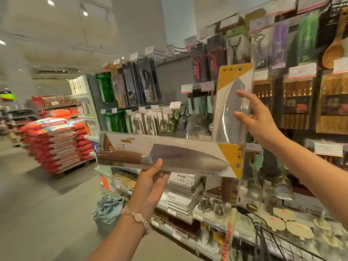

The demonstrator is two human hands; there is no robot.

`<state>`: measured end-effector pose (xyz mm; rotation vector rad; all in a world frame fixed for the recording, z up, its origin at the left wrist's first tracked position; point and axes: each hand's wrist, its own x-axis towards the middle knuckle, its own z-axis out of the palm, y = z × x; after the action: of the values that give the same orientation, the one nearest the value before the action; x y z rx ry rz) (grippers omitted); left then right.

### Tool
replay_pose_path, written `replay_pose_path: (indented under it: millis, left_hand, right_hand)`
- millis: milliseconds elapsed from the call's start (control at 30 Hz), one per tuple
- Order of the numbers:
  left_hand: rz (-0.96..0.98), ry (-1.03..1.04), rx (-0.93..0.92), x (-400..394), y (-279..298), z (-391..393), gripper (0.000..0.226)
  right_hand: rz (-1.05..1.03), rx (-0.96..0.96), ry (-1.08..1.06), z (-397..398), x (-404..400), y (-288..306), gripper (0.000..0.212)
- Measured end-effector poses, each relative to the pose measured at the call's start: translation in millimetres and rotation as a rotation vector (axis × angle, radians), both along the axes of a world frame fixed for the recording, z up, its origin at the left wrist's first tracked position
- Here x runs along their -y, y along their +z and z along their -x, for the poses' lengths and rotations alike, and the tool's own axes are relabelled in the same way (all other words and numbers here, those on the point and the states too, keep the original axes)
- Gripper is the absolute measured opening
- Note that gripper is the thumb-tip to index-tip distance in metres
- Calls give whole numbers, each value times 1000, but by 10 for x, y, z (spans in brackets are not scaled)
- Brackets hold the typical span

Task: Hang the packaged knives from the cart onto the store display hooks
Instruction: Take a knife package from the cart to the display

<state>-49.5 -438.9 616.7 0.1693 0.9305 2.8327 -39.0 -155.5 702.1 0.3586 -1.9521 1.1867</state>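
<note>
Before display, yellow-carded knife pack (169, 157), wood-handled

Bright ceiling lighting, motion-blurred, edge-warped

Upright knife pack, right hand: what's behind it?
Behind the upright knife pack held by the right hand: hanging utensils and a strainer show through the clear plastic. Any hook there is hidden behind its yellow card.

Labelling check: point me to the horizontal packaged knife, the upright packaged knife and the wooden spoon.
Horizontal packaged knife with brown wooden handle (169, 157): head view, on the blade.
Upright packaged knife on yellow-cornered card (228, 110): head view, on the blade under clear plastic.
Hanging wooden spoon (332, 54): head view, on the bowl.
</note>
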Motion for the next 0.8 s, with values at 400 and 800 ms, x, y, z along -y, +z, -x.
replay_pose_path:
  millis: [400,800]
  left_hand:
    - [-205,16,173,652,-51,815,12]
    - [-361,-261,247,600,-179,2097,44]
  right_hand:
    - [227,429,100,614,848,-387,45]
    - [297,231,106,1537,1341,-329,13]
